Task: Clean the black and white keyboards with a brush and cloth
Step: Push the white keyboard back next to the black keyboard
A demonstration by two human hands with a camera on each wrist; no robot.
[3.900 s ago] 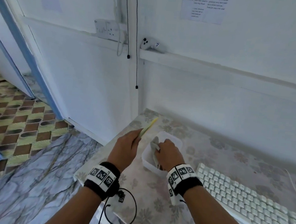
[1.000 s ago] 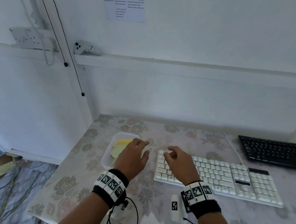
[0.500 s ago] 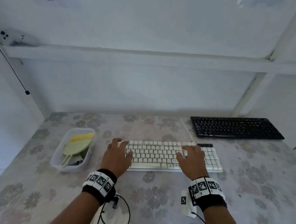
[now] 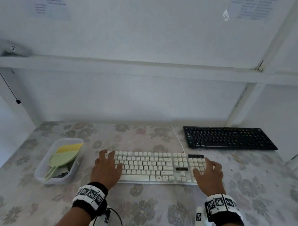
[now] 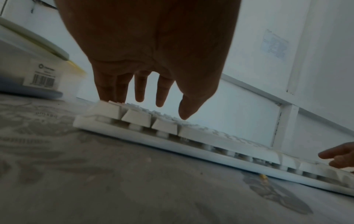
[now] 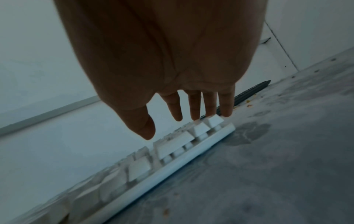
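The white keyboard [image 4: 157, 168] lies across the middle of the flowered table. My left hand [image 4: 107, 167] hovers over its left end with straight, spread fingers [image 5: 139, 91], the outer ones touching the keys [image 5: 107, 112]. My right hand [image 4: 209, 175] is spread over the right end [image 6: 210, 130], fingers [image 6: 193, 106] straight, holding nothing. The black keyboard [image 4: 229, 138] lies at the back right. The green brush [image 4: 64, 156] with yellow bristles and a grey cloth [image 4: 62, 172] lie in a clear plastic tub [image 4: 54, 180] at the left.
The white keyboard's cable [image 4: 177, 138] runs back toward the wall beside the black keyboard. A white ledge [image 4: 130, 68] crosses the wall, with a small white device [image 4: 7, 49] at its left end. Crumbs [image 6: 249, 104] dot the tablecloth [image 4: 153, 213] to the right.
My hands left the tub, where the brush and cloth now lie, and moved right to the white keyboard. Over the last half second both hands spread to its two ends.
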